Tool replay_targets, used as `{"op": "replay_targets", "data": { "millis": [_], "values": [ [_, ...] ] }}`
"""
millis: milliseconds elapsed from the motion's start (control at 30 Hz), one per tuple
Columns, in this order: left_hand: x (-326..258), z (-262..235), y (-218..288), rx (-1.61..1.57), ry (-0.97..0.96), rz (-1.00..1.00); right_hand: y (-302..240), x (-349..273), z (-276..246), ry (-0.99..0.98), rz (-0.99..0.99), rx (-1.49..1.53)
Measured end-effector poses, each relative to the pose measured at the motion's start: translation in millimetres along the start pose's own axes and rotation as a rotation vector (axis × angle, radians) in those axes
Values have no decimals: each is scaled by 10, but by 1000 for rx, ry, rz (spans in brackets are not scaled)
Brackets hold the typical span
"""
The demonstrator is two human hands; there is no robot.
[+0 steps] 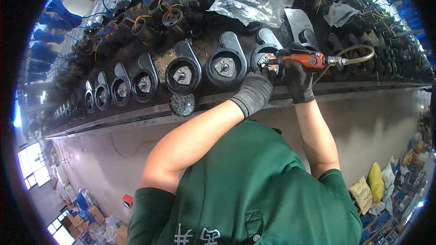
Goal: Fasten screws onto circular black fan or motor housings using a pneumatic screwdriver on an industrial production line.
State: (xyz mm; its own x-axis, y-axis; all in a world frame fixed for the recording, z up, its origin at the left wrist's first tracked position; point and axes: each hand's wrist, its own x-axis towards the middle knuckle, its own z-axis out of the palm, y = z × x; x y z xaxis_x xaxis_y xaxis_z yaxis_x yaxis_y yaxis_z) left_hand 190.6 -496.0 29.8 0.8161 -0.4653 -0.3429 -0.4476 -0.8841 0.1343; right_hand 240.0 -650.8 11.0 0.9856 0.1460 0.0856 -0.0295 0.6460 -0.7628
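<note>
My right hand (298, 80), in a dark grey knit glove, is wrapped round an orange air screwdriver (305, 59) held almost level. Its tip points left into a round black pump housing (255, 60) with a snail-shaped outlet. My left hand (255, 91), gloved alike, reaches the near side of that housing. Its fingers are bent together beside the tool tip; what they pinch is hidden. Just left stands another black housing (233, 81) with a grey metal plate (223, 67) and a shaft at its centre. Several more such housings (184, 88) continue the row leftward.
A hose (370, 51) loops from the tool's metal coupling. Behind lie motor casings (176, 22) with coloured wires, a clear plastic bag (250, 2) and a paper sheet (299, 22). A dark round speckled disc (182, 105) rests at the bench edge (136, 120). Yellow sacks (362, 194) stand at right.
</note>
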Motion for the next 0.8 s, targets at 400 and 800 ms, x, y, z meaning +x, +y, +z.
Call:
{"op": "replay_targets", "data": {
  "millis": [400, 800],
  "values": [
    [125, 285, 35, -174, 289, -47, -184, 422, 344, -482, 259, -740],
    [155, 248, 0, -355, 336, -55, 70, 272, 619, -202, 22, -633]
  ]
}}
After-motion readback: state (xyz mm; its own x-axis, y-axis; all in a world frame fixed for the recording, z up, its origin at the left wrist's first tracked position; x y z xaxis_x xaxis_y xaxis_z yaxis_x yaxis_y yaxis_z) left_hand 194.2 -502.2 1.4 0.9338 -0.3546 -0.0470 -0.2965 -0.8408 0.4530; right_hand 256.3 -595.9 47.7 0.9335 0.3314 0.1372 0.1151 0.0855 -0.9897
